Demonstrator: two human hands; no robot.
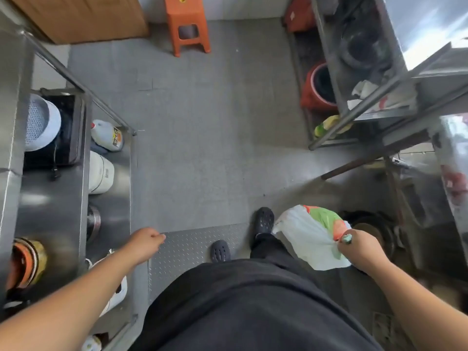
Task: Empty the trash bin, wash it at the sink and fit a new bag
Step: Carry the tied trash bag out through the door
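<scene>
My right hand grips the gathered neck of a full white plastic trash bag with green and orange contents showing through. The bag hangs at my right side, just above the floor, beside my right foot. My left hand hangs free at my left side with its fingers loosely curled and holds nothing. Behind the bag and my right hand sits a dark round object on the floor; I cannot tell whether it is the trash bin.
A steel shelf unit with jugs, pots and a white bottle lines the left. Steel racks with a red pot stand on the right. An orange stool stands ahead on the grey floor. A checker-plate panel lies underfoot.
</scene>
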